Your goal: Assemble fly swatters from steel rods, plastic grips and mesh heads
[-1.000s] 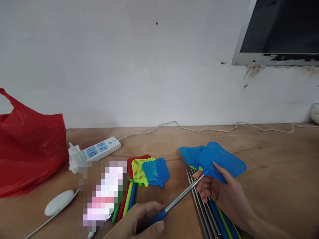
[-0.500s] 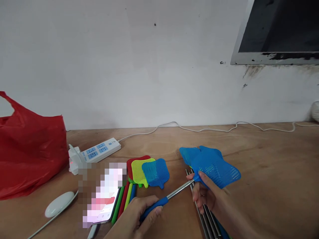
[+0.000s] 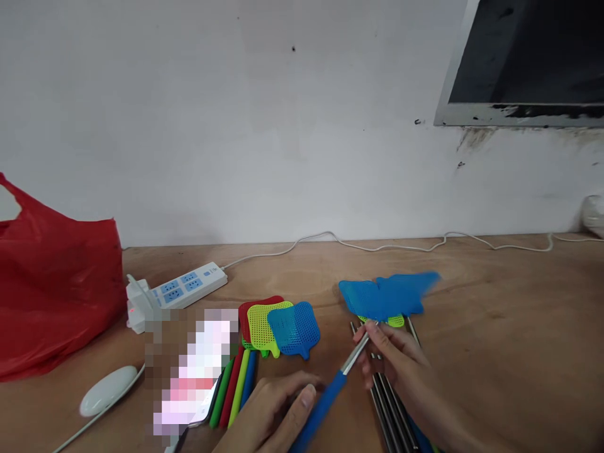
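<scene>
A blue fly swatter lies slantwise between my hands. Its mesh head [image 3: 408, 290] is blurred by motion, low over other blue and green heads [image 3: 361, 297] on the wooden table [image 3: 509, 314]. My right hand [image 3: 396, 368] pinches its metal rod [image 3: 355, 353] just below the head. Lower left, my left hand [image 3: 276, 415] curls around the blue handle [image 3: 323, 402], thumb beside it. Several bare metal rods [image 3: 384, 402] with coloured handles lie under my right hand.
Three finished swatters, red, yellow-green and blue [image 3: 278, 327], lie at centre with their handles toward me. A phone [image 3: 189, 371], a white mouse [image 3: 107, 390], a power strip [image 3: 177, 288] and a red plastic bag [image 3: 51, 302] sit to the left. A white cable [image 3: 377, 245] runs along the wall.
The blue head has dropped from a raised tilt to nearly flat over the pile. My right hand slid from the head down onto the rod. The handle moved right, and less rod shows.
</scene>
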Tool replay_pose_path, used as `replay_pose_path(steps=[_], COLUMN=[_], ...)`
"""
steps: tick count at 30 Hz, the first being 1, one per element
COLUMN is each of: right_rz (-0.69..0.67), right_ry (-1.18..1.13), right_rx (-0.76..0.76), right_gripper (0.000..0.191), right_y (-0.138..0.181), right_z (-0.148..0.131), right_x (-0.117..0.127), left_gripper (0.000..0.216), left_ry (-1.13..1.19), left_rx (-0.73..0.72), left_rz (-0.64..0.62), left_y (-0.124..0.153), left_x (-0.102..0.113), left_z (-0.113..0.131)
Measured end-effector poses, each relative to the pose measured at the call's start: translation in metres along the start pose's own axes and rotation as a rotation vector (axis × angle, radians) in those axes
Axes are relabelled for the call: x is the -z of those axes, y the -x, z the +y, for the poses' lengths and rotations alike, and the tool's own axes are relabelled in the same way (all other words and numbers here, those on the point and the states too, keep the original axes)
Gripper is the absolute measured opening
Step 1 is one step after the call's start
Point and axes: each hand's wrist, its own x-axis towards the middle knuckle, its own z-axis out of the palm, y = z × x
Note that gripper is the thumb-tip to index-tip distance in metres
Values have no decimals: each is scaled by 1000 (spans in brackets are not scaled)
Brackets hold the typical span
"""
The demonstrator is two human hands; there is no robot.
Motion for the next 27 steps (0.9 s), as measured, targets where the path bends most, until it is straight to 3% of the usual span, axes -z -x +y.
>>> replay_pose_path(steps=[4,8,11,15,20,27], right_rz=[78,72,163,183,177,212], right_ry=[268,842,1152,1464,1869,1992], right_rx=[-18,315,422,433,363,333], right_gripper=[55,56,48,35,38,42], right_y=[-12,-20,-25,-31,-36,-39], right_z=[-4,-7,-2,7,11,12], right_x=[20,45,64,82,86,89], left_gripper=[34,31,30,29,28,27], left_ry=[-113,-264,-341,-373,-408,-434], left_rx=[-88,-160,-207,-227,-225,-270], left_rz=[27,-37,-53,-57,-72,-52], left_y=[-4,-10,-11,-10,-9,-8], left_x=[8,6,3,5,11,8], left_z=[8,6,4,2,1,-5])
